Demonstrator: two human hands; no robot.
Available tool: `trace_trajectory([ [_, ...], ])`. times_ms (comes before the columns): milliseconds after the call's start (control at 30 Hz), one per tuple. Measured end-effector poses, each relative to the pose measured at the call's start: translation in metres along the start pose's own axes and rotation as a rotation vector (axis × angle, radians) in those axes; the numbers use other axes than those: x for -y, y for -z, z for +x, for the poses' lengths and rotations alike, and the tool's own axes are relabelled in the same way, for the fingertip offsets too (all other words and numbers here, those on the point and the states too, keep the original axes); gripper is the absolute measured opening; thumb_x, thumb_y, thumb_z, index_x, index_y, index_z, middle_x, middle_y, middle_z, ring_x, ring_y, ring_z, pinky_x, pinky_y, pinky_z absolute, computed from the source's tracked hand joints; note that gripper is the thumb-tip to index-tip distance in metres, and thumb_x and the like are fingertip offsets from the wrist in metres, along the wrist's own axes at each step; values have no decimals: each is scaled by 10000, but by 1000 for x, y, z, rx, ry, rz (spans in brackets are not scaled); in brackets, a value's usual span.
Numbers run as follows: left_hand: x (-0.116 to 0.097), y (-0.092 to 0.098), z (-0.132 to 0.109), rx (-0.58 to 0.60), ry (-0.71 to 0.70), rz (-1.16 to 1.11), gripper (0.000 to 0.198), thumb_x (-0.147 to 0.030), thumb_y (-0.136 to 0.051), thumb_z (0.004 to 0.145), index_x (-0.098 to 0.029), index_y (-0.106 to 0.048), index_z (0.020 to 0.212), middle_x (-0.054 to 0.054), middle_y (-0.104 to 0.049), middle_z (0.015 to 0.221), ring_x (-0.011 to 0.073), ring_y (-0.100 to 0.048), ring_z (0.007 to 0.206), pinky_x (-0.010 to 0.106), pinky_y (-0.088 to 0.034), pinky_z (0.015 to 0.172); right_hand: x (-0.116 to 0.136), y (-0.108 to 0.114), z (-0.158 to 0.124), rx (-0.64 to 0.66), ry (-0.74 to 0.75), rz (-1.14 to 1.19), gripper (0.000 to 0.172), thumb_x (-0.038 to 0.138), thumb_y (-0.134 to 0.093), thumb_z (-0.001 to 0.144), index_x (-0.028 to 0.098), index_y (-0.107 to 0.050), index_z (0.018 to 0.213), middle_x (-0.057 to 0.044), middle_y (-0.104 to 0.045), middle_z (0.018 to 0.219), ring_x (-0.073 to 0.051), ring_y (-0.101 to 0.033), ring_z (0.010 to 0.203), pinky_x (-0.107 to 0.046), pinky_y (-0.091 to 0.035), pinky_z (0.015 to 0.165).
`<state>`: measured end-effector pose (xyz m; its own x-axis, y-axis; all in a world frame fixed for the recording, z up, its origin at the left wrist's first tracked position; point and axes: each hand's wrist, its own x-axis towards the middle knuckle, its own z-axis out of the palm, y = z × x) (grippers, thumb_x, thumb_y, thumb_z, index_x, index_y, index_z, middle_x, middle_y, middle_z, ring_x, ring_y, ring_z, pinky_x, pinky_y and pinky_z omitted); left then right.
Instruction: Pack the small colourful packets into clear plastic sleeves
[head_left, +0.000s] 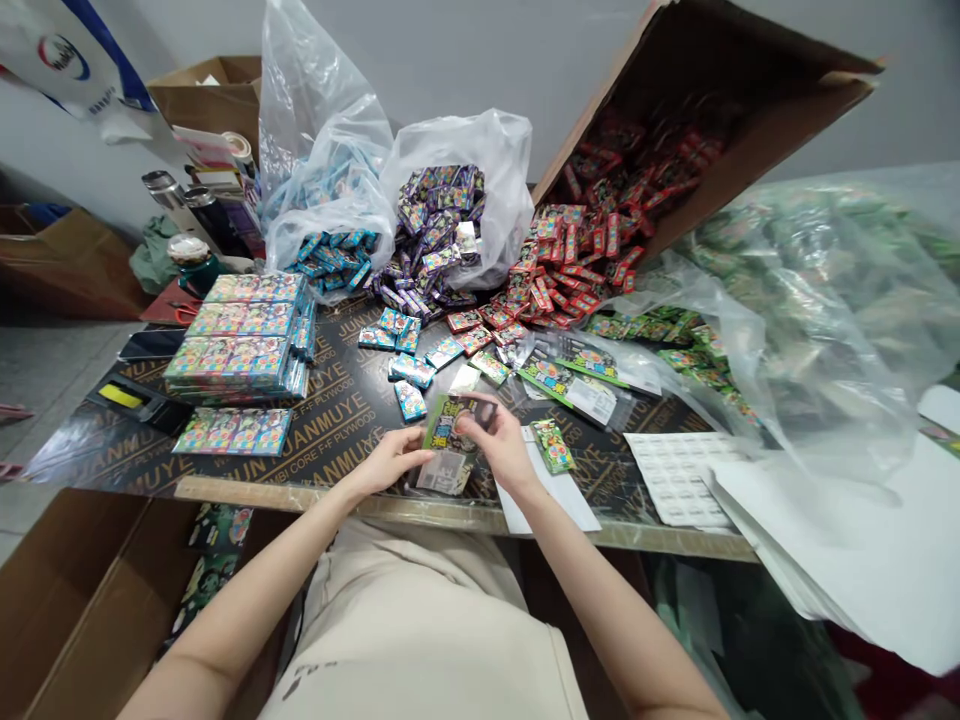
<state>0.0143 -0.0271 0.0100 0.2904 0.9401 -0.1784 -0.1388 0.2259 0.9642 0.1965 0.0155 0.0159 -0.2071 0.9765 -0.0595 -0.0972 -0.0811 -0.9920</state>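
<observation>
A clear plastic pouch (448, 472) with a green and black printed top and a pale label is held upright-tilted near the table's front edge. My left hand (391, 461) pinches its left side between thumb and fingers. On the upper right, my right hand (502, 450) grips it with the thumb across the print; those fingertips are hidden behind. Just beyond lie loose blue packets (410, 370) and red packets (474, 339). A green packet (552, 446) rests on a white sheet (551, 497) right of my right hand. More printed pouches (577, 385) lie flat behind it.
Bags of blue, purple packets (435, 215) and a tilted carton (592, 115) spilling red ones line the back. Stacked packet bundles (232, 335) stand left, beside a black tape dispenser (139, 400). A sticker sheet (679, 478) and white paper (832, 540) lie right. An open box (82, 600) sits below.
</observation>
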Motion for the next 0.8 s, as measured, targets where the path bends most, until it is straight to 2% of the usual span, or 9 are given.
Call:
trace_trajectory([
  [67,-10,-12,2,-119,-36,-136,477,-399,-776,673,-139,-675,1060,84,-724,1046,223,-659,964,334,-486,897,7,-8,-1,-67,13,51,321,406,-766,675,218,-597,872,-2,-651,808,-164,-607,739,-323,-538,745],
  [133,-22,-26,7,-315,-75,-334,474,-465,-744,686,-135,-684,1022,84,-735,998,222,-674,933,328,-498,868,11,-19,-6,-100,18,87,331,445,-757,679,224,-598,865,0,-651,814,-167,-602,743,-315,-537,721],
  [200,-33,-38,14,-462,-62,-502,434,-502,-727,680,-125,-700,893,73,-745,861,218,-692,836,320,-515,803,12,-31,-12,-173,30,130,354,528,-665,754,227,-615,933,-11,-672,873,-177,-617,806,-313,-528,747],
  [300,-45,-45,20,-570,-5,-605,316,-414,-781,588,-134,-682,695,21,-709,658,179,-676,665,281,-514,706,15,-44,-15,-288,-5,275,446,599,-442,863,209,-656,907,-24,-701,855,-187,-640,836,-323,-514,774],
  [400,-54,-38,20,-537,44,-576,196,-321,-719,574,-138,-690,639,17,-702,634,158,-659,616,258,-502,643,24,-44,-8,-263,-55,345,312,469,-547,801,195,-679,730,-19,-702,738,-181,-646,783,-307,-504,762],
  [500,-65,-27,12,-494,-44,-333,145,-209,-671,567,-151,-733,684,26,-733,715,157,-675,684,252,-507,691,36,-35,0,-189,-54,339,83,286,-660,672,208,-679,690,6,-703,712,-161,-646,731,-289,-502,730],
  [633,-75,-17,-2,-455,-219,106,130,-198,-720,612,-167,-767,729,51,-753,768,188,-689,752,292,-535,755,44,-17,2,-132,78,148,77,225,-734,657,214,-707,729,-12,-736,787,-168,-671,749,-301,-516,727],
  [733,-77,-13,-7,-410,-232,190,165,-260,-768,631,-164,-774,765,77,-761,828,212,-703,779,314,-557,748,46,-8,-3,-76,161,-11,101,279,-751,693,223,-750,778,-41,-757,886,-193,-689,807,-327,-540,742],
  [800,-78,-9,-6,-377,-195,176,196,-272,-793,615,-158,-773,772,76,-761,798,212,-709,737,310,-565,717,48,-5,-6,-61,182,-72,127,311,-749,711,228,-763,807,-39,-760,867,-190,-691,767,-334,-553,728],
])
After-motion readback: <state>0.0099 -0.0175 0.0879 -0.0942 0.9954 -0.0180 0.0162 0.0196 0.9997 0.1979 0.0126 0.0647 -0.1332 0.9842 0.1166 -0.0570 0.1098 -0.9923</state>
